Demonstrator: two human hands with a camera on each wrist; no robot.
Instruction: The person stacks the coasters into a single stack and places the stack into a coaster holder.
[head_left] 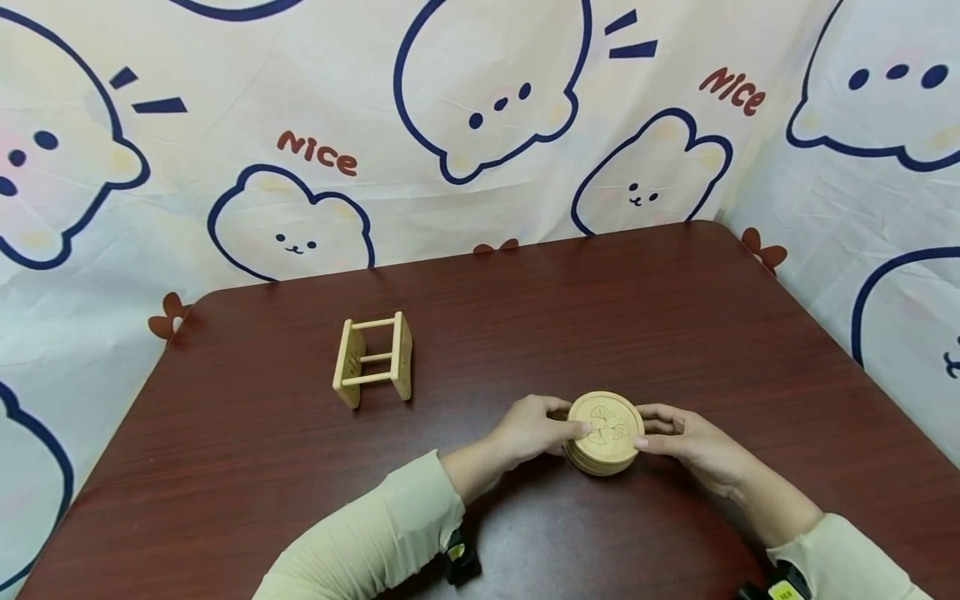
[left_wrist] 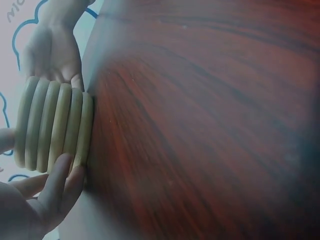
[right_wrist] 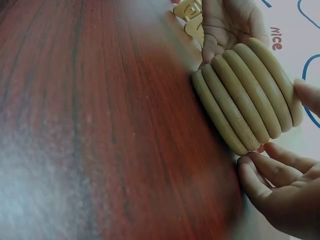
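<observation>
A stack of several round wooden coasters [head_left: 604,425] stands on the brown table, right of centre in the head view. Lines of a leaf pattern are carved into the top one. My left hand [head_left: 528,429] holds the stack's left side, thumb over the top rim and fingers lower down. From the other side my right hand [head_left: 705,454] grips it, thumb at the top edge. In the left wrist view the coasters [left_wrist: 55,125] show edge-on between both hands. The right wrist view shows the stack [right_wrist: 245,95] slightly fanned, with right fingertips [right_wrist: 250,172] near its lowest coaster.
A small wooden rack [head_left: 402,358] with two side panels joined by round bars stands on the table [head_left: 247,467], left of the hands. Behind the table hangs a pale cloth [head_left: 465,208] printed with cartoon bears. Dark wrist cameras [head_left: 461,560] sit below the sleeves.
</observation>
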